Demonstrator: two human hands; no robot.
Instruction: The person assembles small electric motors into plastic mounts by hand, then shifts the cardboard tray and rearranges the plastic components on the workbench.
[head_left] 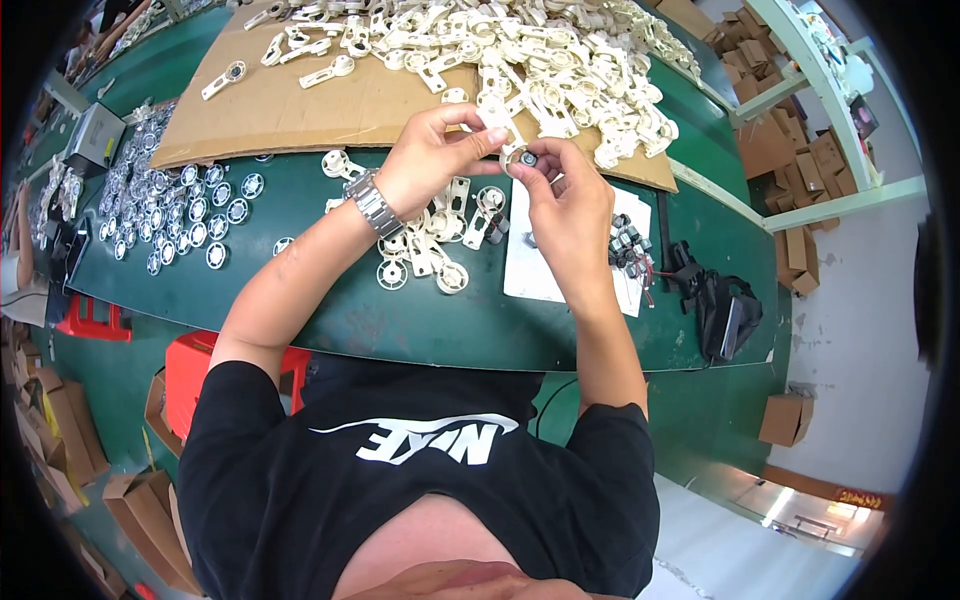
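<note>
Above the green table, my left hand (435,155) grips a cream plastic part (508,128) with a ring-shaped end, thumb and fingers closed on it. My right hand (572,195) pinches a small dark cylindrical piece (528,158), perhaps a small motor, against the ring end of that part. Whether the piece sits inside the ring I cannot tell, since fingertips cover some of it. Below my hands lies a loose group of cream plastic parts (425,255). Beside my right forearm, several small dark cylindrical pieces with wires (628,248) rest on a white sheet (535,282).
A large heap of cream parts (570,75) covers a cardboard sheet (270,115) at the back. Many silver round parts (195,215) spread over the table's left (400,335). A black bag (722,315) lies right. Red stools (188,365) and cardboard boxes (788,418) stand around.
</note>
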